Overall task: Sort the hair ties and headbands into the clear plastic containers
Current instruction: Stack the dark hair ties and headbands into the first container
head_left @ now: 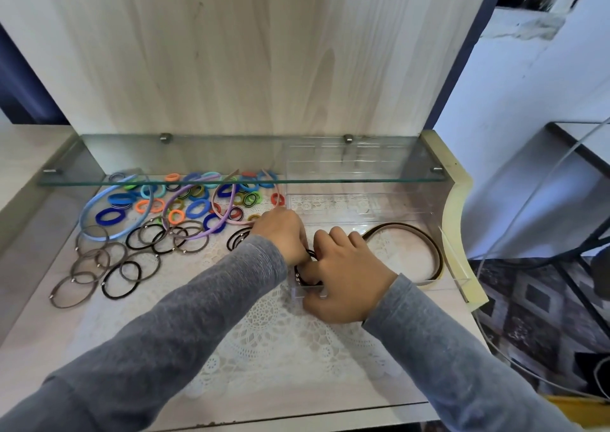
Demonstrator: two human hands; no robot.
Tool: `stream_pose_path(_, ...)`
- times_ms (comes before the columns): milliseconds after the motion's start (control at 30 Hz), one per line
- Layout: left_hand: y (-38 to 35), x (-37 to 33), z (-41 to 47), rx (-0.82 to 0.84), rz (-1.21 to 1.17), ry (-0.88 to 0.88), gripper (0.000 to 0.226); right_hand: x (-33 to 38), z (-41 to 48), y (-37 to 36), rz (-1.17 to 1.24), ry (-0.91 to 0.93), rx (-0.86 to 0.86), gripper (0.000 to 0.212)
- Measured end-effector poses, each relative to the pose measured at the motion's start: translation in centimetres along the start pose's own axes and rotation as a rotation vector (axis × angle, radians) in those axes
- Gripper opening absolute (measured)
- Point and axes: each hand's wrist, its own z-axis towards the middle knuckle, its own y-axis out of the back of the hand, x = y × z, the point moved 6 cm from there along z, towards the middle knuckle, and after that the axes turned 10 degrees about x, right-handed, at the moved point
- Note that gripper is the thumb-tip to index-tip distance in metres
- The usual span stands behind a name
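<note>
Left hand (284,237) and right hand (346,278) both pinch the black hair ties (301,275) at the clear container's (309,292) near-left corner; released carelessly, the springy bundle could hop the low wall.

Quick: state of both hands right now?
Left hand: holding the black hair ties.
Right hand: fingers curled on the same ties.

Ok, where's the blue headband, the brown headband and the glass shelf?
blue headband (84,212), head view, on the left bend of the band.
brown headband (436,256), head view, on the right bend of the band.
glass shelf (198,183), head view, on its front edge.
</note>
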Motion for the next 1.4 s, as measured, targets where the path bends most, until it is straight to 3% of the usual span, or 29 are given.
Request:
stream_pose_path(167,0.0,0.0,-0.1,0.029,-0.021,-0.011,0.006,-1.0,-0.2,0.1,0.135,-0.02,0.099,0.052)
stream_pose_path(367,-0.2,0.0,-0.2,0.051,-0.051,-0.017,0.019,-4.9,-0.2,0.7,0.672,-0.175,0.079,0.038)
stream_pose_path(467,-0.1,0.0,-0.4,0.061,-0.051,-0.031,0.022,-5.8,-0.4,0.2,0.787,-0.28,0.087,0.027)
stream_pose_path(733,-0.3,0.7,-1.5,-0.006,0.0,-0.026,0.02,-5.4,0.2,-0.7,0.894,-0.413,0.096,0.032)
stream_pose_path(933,-0.5,0.4,-2.5,-0.026,0.062,-0.019,0.034,-5.7,0.9,-1.1,0.969,-0.478,0.097,0.035)
stream_pose_path(1400,-1.4,0.8,-3.1,-0.025,0.011,-0.003,0.04,-5.4,0.9,-0.7,0.874,-0.486,0.07,0.029)
